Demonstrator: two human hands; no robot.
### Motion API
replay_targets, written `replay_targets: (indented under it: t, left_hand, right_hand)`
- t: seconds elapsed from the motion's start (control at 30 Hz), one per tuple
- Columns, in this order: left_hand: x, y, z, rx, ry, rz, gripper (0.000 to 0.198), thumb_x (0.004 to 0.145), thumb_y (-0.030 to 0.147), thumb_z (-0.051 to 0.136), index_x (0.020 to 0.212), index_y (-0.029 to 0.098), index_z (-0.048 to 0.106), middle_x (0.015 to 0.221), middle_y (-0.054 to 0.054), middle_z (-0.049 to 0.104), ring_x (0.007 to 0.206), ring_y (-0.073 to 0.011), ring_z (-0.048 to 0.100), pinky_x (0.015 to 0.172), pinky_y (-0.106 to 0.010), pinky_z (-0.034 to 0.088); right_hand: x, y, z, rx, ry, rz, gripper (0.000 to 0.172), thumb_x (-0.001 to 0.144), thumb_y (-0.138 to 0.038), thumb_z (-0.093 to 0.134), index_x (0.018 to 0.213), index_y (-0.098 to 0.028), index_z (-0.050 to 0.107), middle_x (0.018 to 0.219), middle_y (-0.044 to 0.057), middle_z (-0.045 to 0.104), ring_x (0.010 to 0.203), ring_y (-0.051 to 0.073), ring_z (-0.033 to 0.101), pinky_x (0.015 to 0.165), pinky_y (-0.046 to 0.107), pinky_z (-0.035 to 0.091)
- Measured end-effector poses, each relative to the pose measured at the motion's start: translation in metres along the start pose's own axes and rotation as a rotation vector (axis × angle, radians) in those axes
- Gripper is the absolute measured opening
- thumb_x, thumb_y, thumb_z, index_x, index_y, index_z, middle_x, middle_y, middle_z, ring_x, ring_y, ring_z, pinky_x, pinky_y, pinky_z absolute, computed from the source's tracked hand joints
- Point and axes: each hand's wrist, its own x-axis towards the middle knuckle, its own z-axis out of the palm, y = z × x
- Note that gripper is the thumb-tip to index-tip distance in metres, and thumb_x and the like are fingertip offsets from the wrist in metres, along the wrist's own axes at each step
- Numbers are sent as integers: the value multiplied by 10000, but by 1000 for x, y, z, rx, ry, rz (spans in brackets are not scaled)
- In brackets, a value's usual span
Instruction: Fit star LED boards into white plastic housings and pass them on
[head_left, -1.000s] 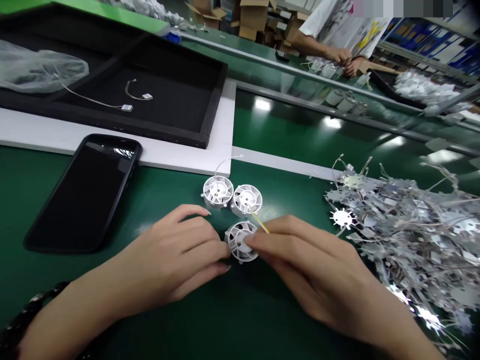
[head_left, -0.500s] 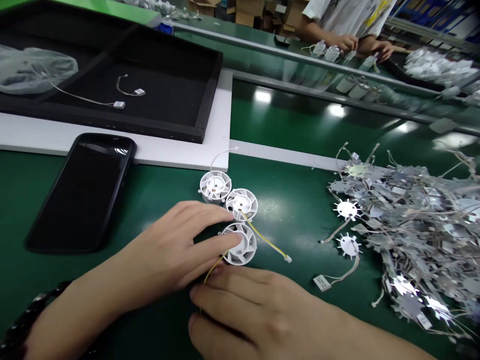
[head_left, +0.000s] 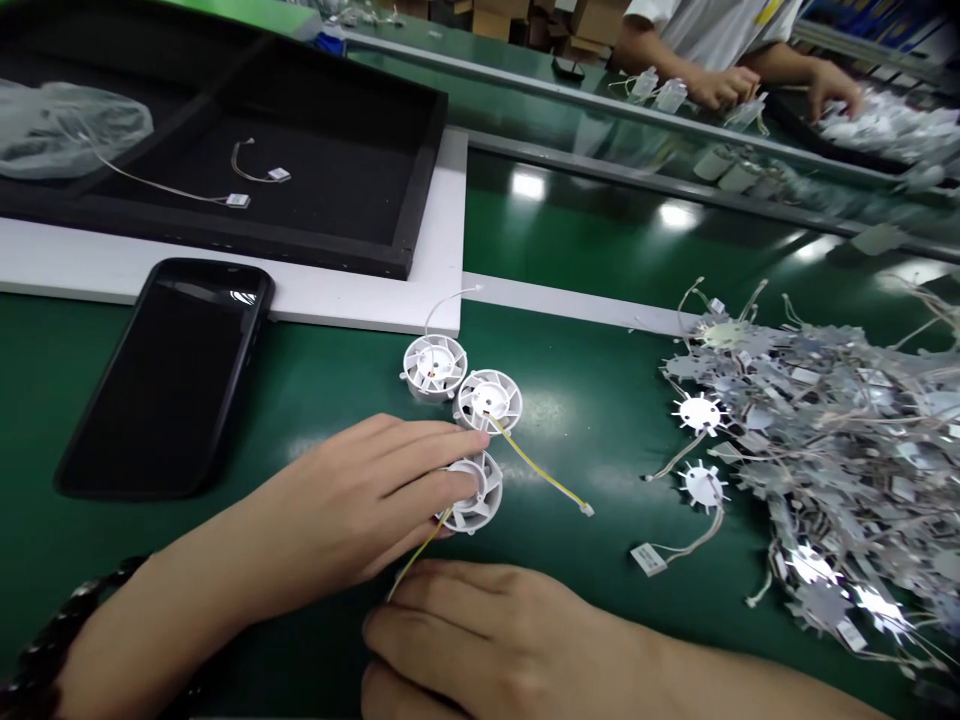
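My left hand point(head_left: 352, 490) is closed over a small round white fan point(head_left: 487, 500), its fingers lying across the hub and the left rim. From that fan a thin yellow cable point(head_left: 420, 550) runs down to my right hand point(head_left: 502, 640), whose fingers are bent together at its lower end; the fingertips are partly hidden. A second white fan point(head_left: 489, 400) lies just above my left fingertips, its yellow cable point(head_left: 544, 470) stretching right to a white connector. Beside it, up and to the left, is a third fan point(head_left: 435, 364) with a pale cable.
On the right lies a heap of silvery star-shaped plates point(head_left: 847, 430) with wires. A black phone point(head_left: 169, 380) lies at the left, below a black tray point(head_left: 300, 235) on a white board point(head_left: 442, 270). Across the bench a co-worker's hands point(head_left: 724, 88) handle small clear parts.
My right hand has moved a little down and left, drawing the cable straighter. The fan under my left hand has shifted slightly left. A co-worker's hand has reached right to a white pile.
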Motion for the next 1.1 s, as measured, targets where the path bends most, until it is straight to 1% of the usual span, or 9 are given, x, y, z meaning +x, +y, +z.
replay_targets:
  t: [0.2, 0.47, 0.53, 0.67, 0.77, 0.87, 0.93, 1.0, 1.1]
  left_hand:
    - [3, 5, 6, 60, 54, -44, 137, 1042, 265, 471, 1085, 183, 572, 1230, -91, 665, 982, -247, 657, 755, -387, 514]
    - [3, 1, 6, 78, 77, -163, 279, 1060, 396, 415, 1126, 172, 568, 1119, -102, 627, 920, -249, 668, 694, -370, 543]
    - [1, 0, 5, 49, 75, -162, 310, 1070, 415, 380, 1127, 181, 574, 1100, -89, 614, 843, -212, 675, 627, -331, 532]
    - [-2, 2, 6, -81, 58, -197, 296, 1078, 374, 345, 1198, 243, 582, 1137, -44, 570, 734, -109, 651, 549, -244, 491]
    - [-3, 10, 10, -97, 66, -209, 304, 1068, 421, 359, 1199, 265, 585, 1074, -26, 567, 662, -95, 605, 522, -240, 458]
    - [-3, 20, 16, -59, 99, -245, 307, 1051, 490, 400, 1085, 246, 584, 1004, -22, 565, 654, -119, 587, 525, -265, 435]
    - [-3, 26, 19, -48, 121, -259, 278, 1046, 464, 422, 1009, 232, 571, 996, -25, 566, 662, -127, 585, 532, -274, 425]
    - [-2, 29, 21, -28, 144, -248, 234, 1031, 418, 451, 963, 221, 558, 995, -31, 567, 658, -130, 576, 523, -280, 406]
    - [1, 30, 23, 23, 180, -237, 151, 994, 340, 489, 946, 213, 554, 1008, -43, 568, 663, -140, 570, 517, -289, 388]
  right_hand:
    - [0, -4, 10, -19, 30, -30, 177, 937, -187, 548, 773, -213, 612, 675, -26, 637, 545, 132, 520, 497, 269, 438]
    - [-8, -3, 16, -49, 41, 13, 295, 1005, -319, 509, 720, -246, 521, 548, -54, 480, 501, 134, 410, 482, 268, 350]
    - [-11, -3, 17, -89, 39, 38, 347, 1014, -363, 516, 691, -241, 505, 529, -60, 449, 486, 129, 387, 469, 267, 315]
    - [-18, -6, 10, -146, 234, 167, 486, 1041, -400, 469, 595, -211, 514, 492, -57, 371, 463, 121, 322, 447, 280, 262]
    - [-29, -12, 1, -133, 231, 250, 490, 1057, -289, 412, 601, -186, 559, 495, -46, 383, 481, 123, 327, 460, 284, 269]
    - [-45, -22, -13, -22, 88, 241, 434, 1068, -192, 387, 694, -170, 606, 545, -41, 452, 515, 119, 392, 499, 275, 328]
    - [-56, -28, -29, 33, -8, 247, 402, 1094, -220, 371, 801, -153, 639, 589, -35, 516, 513, 103, 421, 507, 253, 363]
    - [-65, -30, -53, -51, -34, 334, 356, 1100, -250, 359, 909, -166, 647, 618, -27, 586, 488, 102, 439, 478, 251, 368]
    - [-78, -21, -94, -330, 54, 536, 242, 1069, -233, 404, 965, -219, 622, 614, -38, 629, 478, 112, 527, 483, 252, 401]
